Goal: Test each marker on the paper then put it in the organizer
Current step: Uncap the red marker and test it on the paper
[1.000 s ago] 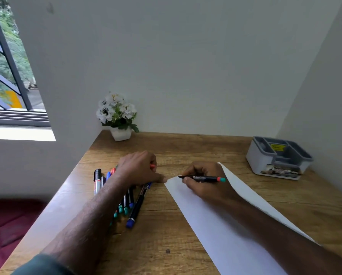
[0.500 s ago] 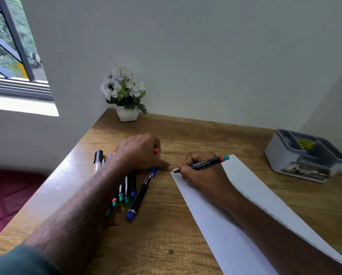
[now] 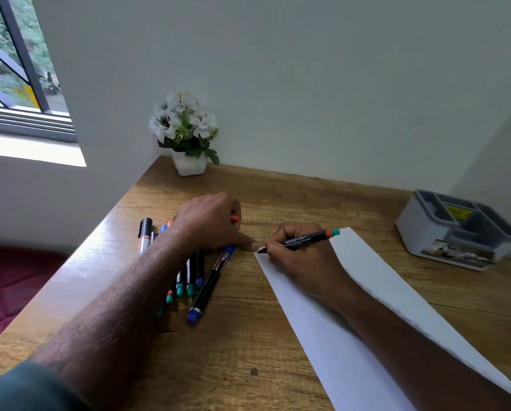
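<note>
White paper (image 3: pixel 352 336) lies on the worktop (image 3: pixel 248 351). Right hand (image 3: pixel 301 259) pinches a black marker (image 3: pixel 300 241), tip on the paper's far corner. Left hand (image 3: pixel 211 222), fingers curled, presses that corner beside the spare markers (image 3: pixel 195 280).

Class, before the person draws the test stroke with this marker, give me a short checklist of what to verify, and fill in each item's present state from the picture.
1. Marker gripped: the right hand holds the black marker. Ok.
2. Cap off: the dark tip is bare at the sheet's corner. Ok.
3. Sheet steadied: the left hand has a fingertip at the corner of the paper. Ok.
4. Ink mark visible on the sheet: cannot tell.
5. Organizer ready: compartments open on the table, right of the sheet. Ok.
6. Other markers clear of the sheet: they lie left of it. Ok.
</note>
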